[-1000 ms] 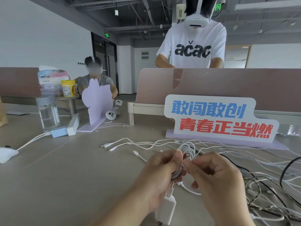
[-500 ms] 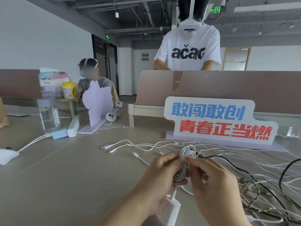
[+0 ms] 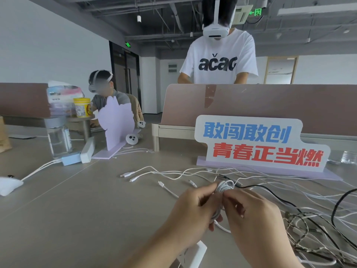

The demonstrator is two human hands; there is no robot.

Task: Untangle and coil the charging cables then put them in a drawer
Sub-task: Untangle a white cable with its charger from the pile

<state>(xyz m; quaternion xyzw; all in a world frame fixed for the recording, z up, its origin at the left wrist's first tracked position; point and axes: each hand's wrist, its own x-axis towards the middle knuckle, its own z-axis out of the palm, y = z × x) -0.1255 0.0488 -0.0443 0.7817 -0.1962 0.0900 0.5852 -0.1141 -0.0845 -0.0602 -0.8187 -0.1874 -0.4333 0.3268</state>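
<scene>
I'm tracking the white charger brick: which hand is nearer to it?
Left. The left hand is directly above the white charger brick; the right hand is farther off, up and to its right. Both grip the coiled cable.

White coiled cable [image 3: 225,187], with a white charger brick [image 3: 195,254] at its 6 o'clock; at its 4 o'clock, a black cable [image 3: 338,202] and a braided cable [image 3: 295,219] flecked black and pale. Sign [image 3: 251,144] at 12 o'clock: white board, blue upper characters, red lower characters, lilac base. Grey-beige table [image 3: 77,209]; yellow tub [image 3: 82,107] at 10 o'clock.
</scene>
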